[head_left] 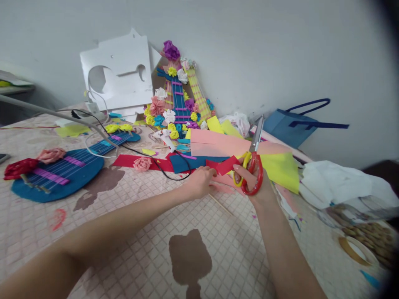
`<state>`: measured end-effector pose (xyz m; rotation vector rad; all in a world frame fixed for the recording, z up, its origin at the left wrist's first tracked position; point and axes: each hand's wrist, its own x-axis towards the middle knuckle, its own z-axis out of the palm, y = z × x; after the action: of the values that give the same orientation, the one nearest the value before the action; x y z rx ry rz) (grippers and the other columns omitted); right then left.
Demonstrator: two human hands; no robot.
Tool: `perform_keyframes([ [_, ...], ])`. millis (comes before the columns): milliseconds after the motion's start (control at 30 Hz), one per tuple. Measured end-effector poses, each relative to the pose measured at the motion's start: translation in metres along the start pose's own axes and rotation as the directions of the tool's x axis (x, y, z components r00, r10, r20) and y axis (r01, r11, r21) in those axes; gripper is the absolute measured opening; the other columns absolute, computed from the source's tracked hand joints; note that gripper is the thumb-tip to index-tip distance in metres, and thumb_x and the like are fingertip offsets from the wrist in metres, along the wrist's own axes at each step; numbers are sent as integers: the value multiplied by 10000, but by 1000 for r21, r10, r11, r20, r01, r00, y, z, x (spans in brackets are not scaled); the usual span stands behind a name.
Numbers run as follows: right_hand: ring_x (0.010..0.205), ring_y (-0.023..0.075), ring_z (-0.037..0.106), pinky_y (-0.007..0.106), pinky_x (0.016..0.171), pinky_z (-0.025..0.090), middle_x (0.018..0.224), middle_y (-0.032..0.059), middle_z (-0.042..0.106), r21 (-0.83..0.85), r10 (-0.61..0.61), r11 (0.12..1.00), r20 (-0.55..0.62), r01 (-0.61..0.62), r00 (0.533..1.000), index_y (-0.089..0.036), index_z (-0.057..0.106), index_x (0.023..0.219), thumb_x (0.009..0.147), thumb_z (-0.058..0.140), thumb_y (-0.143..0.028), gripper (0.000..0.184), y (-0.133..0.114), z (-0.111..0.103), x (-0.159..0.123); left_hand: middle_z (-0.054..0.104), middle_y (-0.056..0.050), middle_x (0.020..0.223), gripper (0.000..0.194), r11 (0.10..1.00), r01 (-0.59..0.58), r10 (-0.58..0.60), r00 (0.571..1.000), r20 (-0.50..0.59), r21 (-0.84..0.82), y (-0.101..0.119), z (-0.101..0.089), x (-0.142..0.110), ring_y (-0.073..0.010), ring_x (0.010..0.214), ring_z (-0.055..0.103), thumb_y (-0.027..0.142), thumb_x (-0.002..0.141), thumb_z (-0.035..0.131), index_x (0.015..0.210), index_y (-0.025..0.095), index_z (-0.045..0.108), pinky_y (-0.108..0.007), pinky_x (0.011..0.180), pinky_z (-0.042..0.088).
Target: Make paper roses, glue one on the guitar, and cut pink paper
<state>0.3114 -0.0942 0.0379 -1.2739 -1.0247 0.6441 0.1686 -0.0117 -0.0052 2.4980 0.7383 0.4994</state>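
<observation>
My right hand is closed round scissors with red and yellow handles, their blades pointing up and away. A small red paper piece sits at the fingertips of that hand, seemingly pinched there. My left hand is closed at the edge of red paper, its fingertips partly hidden. Just beyond lies dark blue paper, and behind it a pink sheet. To the left is a red paper strip with a pink paper flower on it.
A blue paper guitar with flowers lies at left. A white glue gun stands behind, its black cord looping near the red strip. Decorated guitars lean on the wall. Yellow paper and a blue bag are at right.
</observation>
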Motion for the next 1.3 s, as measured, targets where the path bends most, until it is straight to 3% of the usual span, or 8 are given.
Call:
perform_keyframes([
  [200, 427, 92, 474, 200, 424, 378, 493, -85, 507, 21, 123, 992, 107, -126, 987, -225, 522, 844, 699, 689, -297, 233, 16, 25, -13, 616, -108, 1044, 517, 942, 17, -43, 997, -70, -336, -7, -28, -56, -230, 948, 574, 303, 696, 711, 1149, 153, 513, -348, 807, 462],
  [300, 421, 95, 481, 208, 415, 392, 514, -88, 503, 0, 201, 979, 155, -204, 967, -222, 513, 871, 691, 698, -343, 286, 24, 48, -29, 614, -97, 1021, 645, 740, 200, -196, 977, 80, -642, -14, -37, -82, -209, 900, 583, 410, 664, 730, 1198, 159, 469, -295, 691, 471],
  [400, 430, 90, 476, 206, 409, 392, 540, -78, 505, -84, 243, 970, 216, -230, 946, -210, 518, 844, 709, 677, -364, 259, 27, 68, -45, 620, -57, 923, 394, 487, 332, -300, 932, 202, -808, -21, -41, -99, -146, 799, 573, 449, 753, 640, 996, 149, 562, -249, 659, 444],
  [500, 437, 88, 473, 201, 406, 387, 557, -78, 501, -112, 273, 961, 264, -251, 925, -210, 518, 849, 716, 674, -379, 266, 28, 78, -54, 577, -1, 726, 304, 393, 390, -381, 893, 239, -832, -27, -44, -107, -92, 638, 513, 439, 760, 635, 768, 144, 561, -215, 581, 395],
  [733, 445, 92, 473, 205, 413, 391, 564, -73, 499, -100, 298, 955, 267, -281, 917, -209, 521, 853, 726, 667, -377, 256, 30, 84, -60, 512, 34, 612, 315, 485, 376, -340, 913, 226, -789, -32, -49, -113, -74, 555, 446, 445, 739, 644, 707, 147, 547, -200, 506, 321],
  [1000, 443, 92, 449, 216, 411, 383, 593, -74, 478, -85, 337, 942, 258, -326, 906, -220, 500, 835, 716, 662, -426, 288, 33, 91, -65, 516, 45, 585, 313, 403, 408, -399, 884, 243, -819, -34, -52, -115, -72, 536, 446, 425, 707, 673, 704, 151, 521, -196, 503, 332],
  [1167, 520, 114, 427, 239, 481, 346, 597, -55, 459, -400, 240, 913, 359, -83, 902, -212, 488, 715, 699, 683, -392, 266, 28, 89, -63, 548, 29, 578, 228, 713, 387, -286, 922, 262, -584, -50, -73, -117, -97, 541, 481, 371, 729, 628, 696, 162, 543, -209, 511, 340],
  [1300, 657, 185, 525, 291, 587, 379, 711, 19, 584, -687, 164, 707, 386, 164, 908, -211, 552, 768, 737, 644, -347, 167, 28, 88, -69, 556, 22, 564, 196, 934, 325, -291, 933, 210, -149, -60, -92, -123, -104, 522, 453, 353, 694, 638, 624, 175, 593, -217, 487, 273],
])
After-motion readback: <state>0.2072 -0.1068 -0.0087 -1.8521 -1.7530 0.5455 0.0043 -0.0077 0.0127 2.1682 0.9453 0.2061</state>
